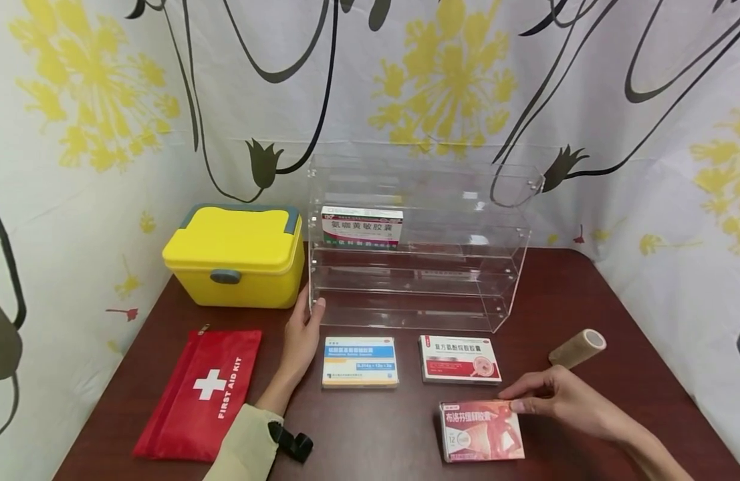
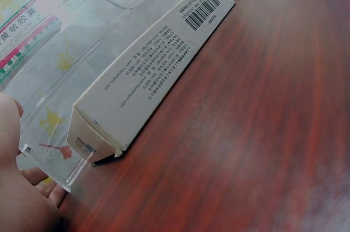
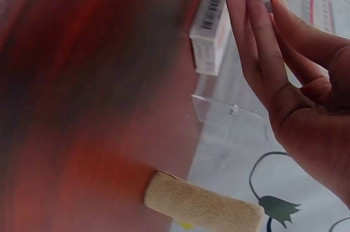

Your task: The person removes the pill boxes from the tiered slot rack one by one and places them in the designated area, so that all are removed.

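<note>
My left hand (image 1: 301, 336) grips the lower left edge of a clear acrylic display rack (image 1: 406, 321). In the left wrist view, fingertips (image 2: 50, 191) show behind its side panel. With thumb and fingers my right hand (image 1: 571, 403) pinches the upper right corner of a pink medicine box (image 1: 482, 431), tilted with its printed face up. A blue, white and orange medicine box (image 1: 360, 363) lies in front of the rack, near the left hand. To its right lies a red and white medicine box (image 1: 460, 361). A green and white medicine box (image 1: 361, 228) stands on a rack shelf at left.
A yellow lidded case (image 1: 234, 254) stands left of the rack. In front of it lies a red first aid pouch (image 1: 204, 394). A tan bandage roll (image 1: 577, 349) lies beyond the right hand. Patterned cloth (image 1: 430, 80) hangs behind the brown table (image 1: 370, 434).
</note>
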The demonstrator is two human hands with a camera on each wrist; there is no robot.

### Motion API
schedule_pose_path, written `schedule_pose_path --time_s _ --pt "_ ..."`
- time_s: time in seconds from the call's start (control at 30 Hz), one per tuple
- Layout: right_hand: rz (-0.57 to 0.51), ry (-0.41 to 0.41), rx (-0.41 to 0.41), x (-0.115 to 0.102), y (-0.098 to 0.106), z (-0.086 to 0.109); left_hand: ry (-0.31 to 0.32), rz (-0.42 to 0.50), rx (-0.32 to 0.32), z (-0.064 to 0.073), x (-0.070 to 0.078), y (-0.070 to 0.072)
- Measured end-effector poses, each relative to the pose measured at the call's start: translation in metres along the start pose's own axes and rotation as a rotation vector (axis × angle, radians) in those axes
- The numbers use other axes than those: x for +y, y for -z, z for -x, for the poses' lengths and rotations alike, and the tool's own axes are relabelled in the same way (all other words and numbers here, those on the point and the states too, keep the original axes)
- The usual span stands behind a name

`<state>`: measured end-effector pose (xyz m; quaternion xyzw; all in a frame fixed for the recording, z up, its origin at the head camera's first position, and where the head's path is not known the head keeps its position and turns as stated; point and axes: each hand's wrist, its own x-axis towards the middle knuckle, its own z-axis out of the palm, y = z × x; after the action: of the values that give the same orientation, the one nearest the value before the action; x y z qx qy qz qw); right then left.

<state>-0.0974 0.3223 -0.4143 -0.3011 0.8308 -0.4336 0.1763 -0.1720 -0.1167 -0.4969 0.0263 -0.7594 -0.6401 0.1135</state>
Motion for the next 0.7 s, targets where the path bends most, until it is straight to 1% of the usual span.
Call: schedule_pose_path --time_s 0.13,0.27,0.37,0.5,0.7 --pt "0.01 -0.016 0.0 0.006 -0.004 -0.003 0.012 0.005 -0.009 -0.001 0.003 0.002" --pt "0.007 -0.093 0.01 0.011 -0.006 -0.005 0.024 0.022 -0.022 -0.002 0.008 0.003" --pt "0.026 -0.136 0.025 0.014 -0.008 -0.006 0.018 0.027 -0.026 -0.003 0.009 0.003" --pt "0.078 -0.127 0.043 0.016 -0.012 -0.007 0.007 0.012 -0.013 -0.002 0.005 0.002" --pt "0.099 -0.108 0.047 0.017 -0.015 -0.008 0.013 -0.013 -0.002 0.0 -0.001 0.001"
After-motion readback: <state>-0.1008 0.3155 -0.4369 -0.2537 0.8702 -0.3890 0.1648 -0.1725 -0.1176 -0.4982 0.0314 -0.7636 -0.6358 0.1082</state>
